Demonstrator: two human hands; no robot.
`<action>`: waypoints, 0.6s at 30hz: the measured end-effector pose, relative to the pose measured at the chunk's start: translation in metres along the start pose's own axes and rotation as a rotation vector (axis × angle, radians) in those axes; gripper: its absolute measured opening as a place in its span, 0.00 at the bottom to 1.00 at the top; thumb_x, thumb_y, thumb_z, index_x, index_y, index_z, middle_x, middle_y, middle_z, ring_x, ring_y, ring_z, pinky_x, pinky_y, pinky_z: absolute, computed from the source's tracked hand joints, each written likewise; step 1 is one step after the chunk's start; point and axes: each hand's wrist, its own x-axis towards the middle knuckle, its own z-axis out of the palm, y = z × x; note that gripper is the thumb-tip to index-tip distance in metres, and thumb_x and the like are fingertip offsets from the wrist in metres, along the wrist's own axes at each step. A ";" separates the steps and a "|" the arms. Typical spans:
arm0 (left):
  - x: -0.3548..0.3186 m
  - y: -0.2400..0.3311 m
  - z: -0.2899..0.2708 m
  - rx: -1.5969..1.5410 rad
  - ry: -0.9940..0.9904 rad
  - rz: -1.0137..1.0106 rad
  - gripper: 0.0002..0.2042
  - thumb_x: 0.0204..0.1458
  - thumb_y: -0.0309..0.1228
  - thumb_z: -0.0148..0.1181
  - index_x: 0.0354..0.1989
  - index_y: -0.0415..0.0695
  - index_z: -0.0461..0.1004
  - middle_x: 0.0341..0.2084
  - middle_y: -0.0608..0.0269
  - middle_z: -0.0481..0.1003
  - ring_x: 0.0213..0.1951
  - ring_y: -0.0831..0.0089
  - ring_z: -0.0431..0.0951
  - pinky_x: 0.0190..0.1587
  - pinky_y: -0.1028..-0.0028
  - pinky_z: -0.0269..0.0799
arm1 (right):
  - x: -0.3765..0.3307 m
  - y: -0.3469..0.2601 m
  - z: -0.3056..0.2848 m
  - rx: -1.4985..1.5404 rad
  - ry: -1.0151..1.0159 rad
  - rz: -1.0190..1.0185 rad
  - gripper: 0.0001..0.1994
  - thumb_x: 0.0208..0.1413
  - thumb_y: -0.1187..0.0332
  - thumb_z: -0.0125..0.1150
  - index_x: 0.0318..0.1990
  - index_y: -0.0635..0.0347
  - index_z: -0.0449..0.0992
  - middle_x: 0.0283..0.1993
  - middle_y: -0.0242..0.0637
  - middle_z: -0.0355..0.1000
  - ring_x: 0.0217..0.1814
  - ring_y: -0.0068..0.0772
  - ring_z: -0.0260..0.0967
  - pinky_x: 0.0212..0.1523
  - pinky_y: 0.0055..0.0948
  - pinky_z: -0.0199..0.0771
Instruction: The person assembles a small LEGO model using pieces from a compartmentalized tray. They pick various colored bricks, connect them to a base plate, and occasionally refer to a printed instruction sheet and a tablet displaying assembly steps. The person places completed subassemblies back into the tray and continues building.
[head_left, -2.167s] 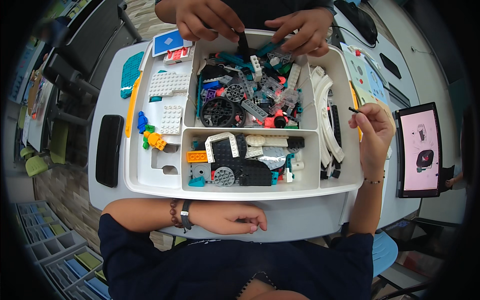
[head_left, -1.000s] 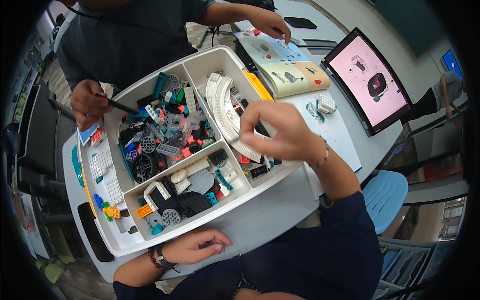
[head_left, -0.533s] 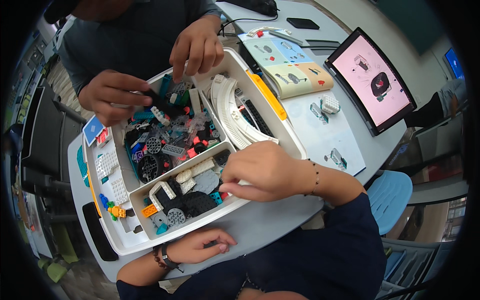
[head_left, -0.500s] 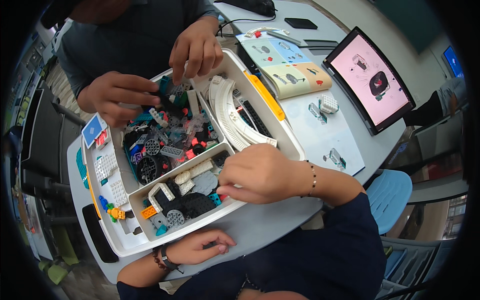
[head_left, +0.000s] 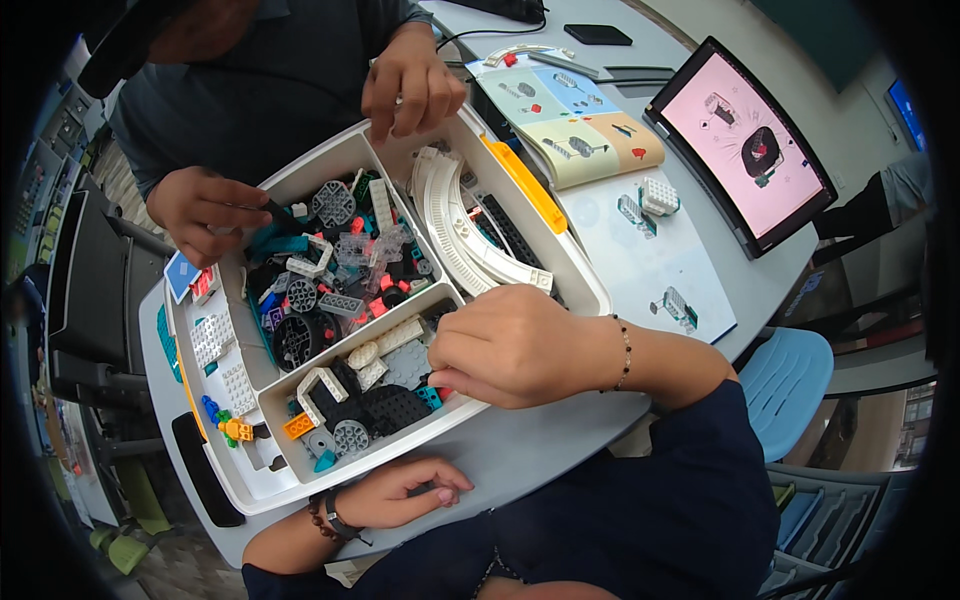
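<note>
A white storage tray (head_left: 590, 285) full of building bricks stands on the table, split into compartments. My right hand (head_left: 520, 345) is over its near right part, fingers curled together in a pinch; whatever they hold is hidden. Beneath and beside it lie grey plates (head_left: 408, 365), black wheels and a white arch piece (head_left: 322, 392). My left hand (head_left: 410, 490) rests on the table by the tray's near edge, fingers loosely bent and apart, holding nothing. White curved track pieces (head_left: 445, 215) fill the right compartment.
Across the tray, a co-worker's hand (head_left: 210, 212) holds a dark piece, and their other hand (head_left: 412, 90) is above the far rim. To the right are an instruction booklet (head_left: 565, 145), a small brick build (head_left: 658, 197), a laptop (head_left: 745, 145) and a phone (head_left: 598, 35).
The co-worker's hands have drawn apart: one moved left with a dark piece, the other rightward to the far rim, uncovering more bricks. My hands have hardly moved.
</note>
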 end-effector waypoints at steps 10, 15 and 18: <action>0.001 0.000 -0.001 0.006 -0.015 0.020 0.10 0.58 0.25 0.49 0.45 0.35 0.70 0.38 0.62 0.73 0.38 0.78 0.73 0.44 0.77 0.68 | -0.003 0.003 0.004 0.010 -0.009 -0.009 0.07 0.42 0.71 0.57 0.30 0.58 0.68 0.26 0.34 0.65 0.25 0.35 0.67 0.27 0.31 0.65; 0.001 -0.001 0.000 -0.006 -0.003 0.018 0.10 0.59 0.27 0.49 0.46 0.37 0.70 0.37 0.63 0.73 0.38 0.80 0.72 0.44 0.78 0.68 | -0.003 0.004 0.004 0.009 -0.014 -0.012 0.06 0.44 0.71 0.56 0.30 0.58 0.68 0.27 0.34 0.66 0.25 0.35 0.66 0.28 0.31 0.65; 0.000 0.000 0.000 -0.013 0.001 0.010 0.10 0.59 0.27 0.49 0.46 0.38 0.71 0.36 0.65 0.73 0.37 0.81 0.71 0.43 0.78 0.68 | -0.002 0.004 0.004 0.017 -0.018 -0.008 0.05 0.46 0.70 0.56 0.30 0.58 0.68 0.26 0.34 0.66 0.25 0.35 0.66 0.28 0.31 0.64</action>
